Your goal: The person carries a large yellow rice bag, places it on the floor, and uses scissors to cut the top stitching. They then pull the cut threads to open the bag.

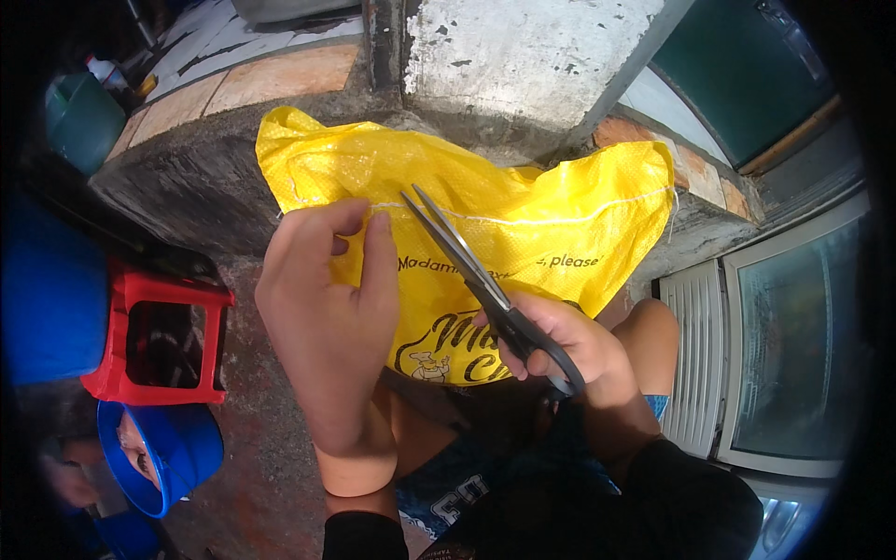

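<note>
A yellow woven sack [523, 196] with dark printing and a white stitched seam near its top stands in front of me, over my legs. My left hand [327, 299] is in front of its left part, with fingers bent and the tips of thumb and forefinger close together beside the seam. Whether thread or sack edge lies between those tips is too small to tell. Gripped in my right hand [569, 345] are black-handled scissors [476, 271]. Their blades point up and left toward the seam, slightly apart, in front of the sack.
At left are a red plastic stool [168, 383], a large blue drum [47, 299] and a blue bucket [191, 457]. A tiled ledge [271, 79] and a peeling white pillar [523, 65] rise behind the sack. A glass-fronted cabinet [793, 345] stands at right.
</note>
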The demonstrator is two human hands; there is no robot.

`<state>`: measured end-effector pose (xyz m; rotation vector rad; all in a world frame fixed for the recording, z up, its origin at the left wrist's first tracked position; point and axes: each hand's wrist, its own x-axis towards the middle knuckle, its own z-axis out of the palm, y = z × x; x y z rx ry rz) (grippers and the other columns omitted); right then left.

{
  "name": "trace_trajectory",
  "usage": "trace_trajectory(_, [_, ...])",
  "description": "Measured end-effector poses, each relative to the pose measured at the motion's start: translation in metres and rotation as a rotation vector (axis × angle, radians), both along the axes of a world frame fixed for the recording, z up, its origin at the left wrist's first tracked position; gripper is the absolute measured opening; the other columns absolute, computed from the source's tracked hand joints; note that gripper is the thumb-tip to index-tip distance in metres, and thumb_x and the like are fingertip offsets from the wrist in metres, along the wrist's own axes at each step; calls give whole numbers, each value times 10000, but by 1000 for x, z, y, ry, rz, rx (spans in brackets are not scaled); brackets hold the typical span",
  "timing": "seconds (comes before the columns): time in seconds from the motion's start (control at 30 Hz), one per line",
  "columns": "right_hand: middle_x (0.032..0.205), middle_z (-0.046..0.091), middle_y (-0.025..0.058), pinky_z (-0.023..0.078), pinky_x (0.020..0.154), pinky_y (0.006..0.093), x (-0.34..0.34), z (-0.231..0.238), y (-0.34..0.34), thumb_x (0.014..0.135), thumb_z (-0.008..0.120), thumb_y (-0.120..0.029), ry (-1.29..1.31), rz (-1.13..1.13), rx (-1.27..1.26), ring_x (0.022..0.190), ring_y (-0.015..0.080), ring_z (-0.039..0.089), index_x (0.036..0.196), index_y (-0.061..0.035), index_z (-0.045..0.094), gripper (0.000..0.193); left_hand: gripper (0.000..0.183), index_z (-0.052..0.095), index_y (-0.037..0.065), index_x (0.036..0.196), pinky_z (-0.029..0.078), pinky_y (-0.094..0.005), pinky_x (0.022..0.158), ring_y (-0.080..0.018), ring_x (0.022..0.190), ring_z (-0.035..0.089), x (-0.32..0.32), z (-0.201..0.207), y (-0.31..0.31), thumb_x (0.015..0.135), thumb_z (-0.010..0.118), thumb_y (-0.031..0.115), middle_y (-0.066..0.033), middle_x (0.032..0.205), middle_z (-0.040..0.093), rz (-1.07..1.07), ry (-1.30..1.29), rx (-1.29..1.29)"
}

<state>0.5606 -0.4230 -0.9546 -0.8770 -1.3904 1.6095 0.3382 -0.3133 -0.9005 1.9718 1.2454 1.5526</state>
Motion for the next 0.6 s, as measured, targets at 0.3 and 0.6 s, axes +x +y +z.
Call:
trace_trajectory(0.3, [966,616,27,476,721,249,-1,10,2,927,754,-207,-154,35,-126,800,103,582,1388,-9,544,544,65,686,-14,924,527,-327,709,-256,748,682,-3,-4,5,873,717,13,-145,839,675,34,4,-35])
trace_trajectory(0.6, [1071,645,106,491,742,284,-7,12,10,906,764,-206,-181,5,-42,864,157,617,1394,15,546,578,61,685,-16,918,525,-328,706,-253,748,678,-3,-4,6,873,713,13,-144,842,675,27,19,-33])
